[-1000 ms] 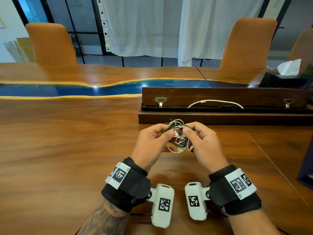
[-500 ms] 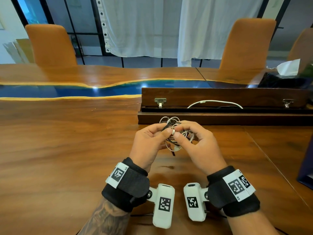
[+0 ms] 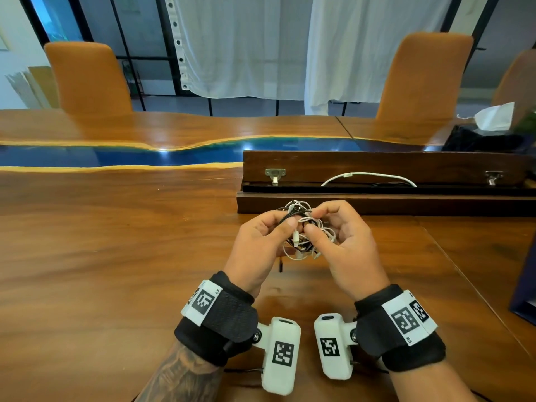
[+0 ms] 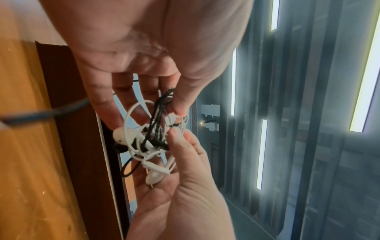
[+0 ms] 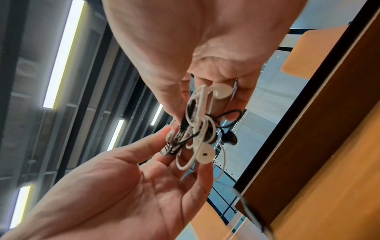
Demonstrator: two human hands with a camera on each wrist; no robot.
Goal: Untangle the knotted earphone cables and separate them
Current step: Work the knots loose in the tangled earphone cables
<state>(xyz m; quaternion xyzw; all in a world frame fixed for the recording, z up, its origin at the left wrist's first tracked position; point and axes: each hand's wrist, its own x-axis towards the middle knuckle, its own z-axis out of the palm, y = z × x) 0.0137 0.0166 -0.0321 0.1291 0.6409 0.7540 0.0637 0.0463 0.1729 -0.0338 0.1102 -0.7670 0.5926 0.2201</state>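
A tangle of white and black earphone cables (image 3: 301, 227) hangs just above the wooden table (image 3: 116, 256), held between both hands. My left hand (image 3: 285, 220) pinches black strands at the bundle's top left with thumb and forefinger. My right hand (image 3: 314, 220) pinches the bundle's middle from the right. In the left wrist view, the tangle (image 4: 152, 138) shows white loops, two white earbuds and black strands under my left thumb. In the right wrist view, the tangle (image 5: 197, 129) shows a white earbud (image 5: 203, 154) and a black earbud (image 5: 229, 138) dangling.
A long dark wooden box (image 3: 377, 204) with its lid raised lies just beyond the hands, with a white cable (image 3: 368, 177) in it. A tissue box (image 3: 490, 117) stands at the far right. A dark blue object (image 3: 525, 285) sits at the right edge. Orange chairs (image 3: 87, 76) stand across the table.
Both hands kept hold of the tangle and turned it. The right hand's fingers shifted from the bundle's right side to its middle, and a white plug now hangs between the thumbs.
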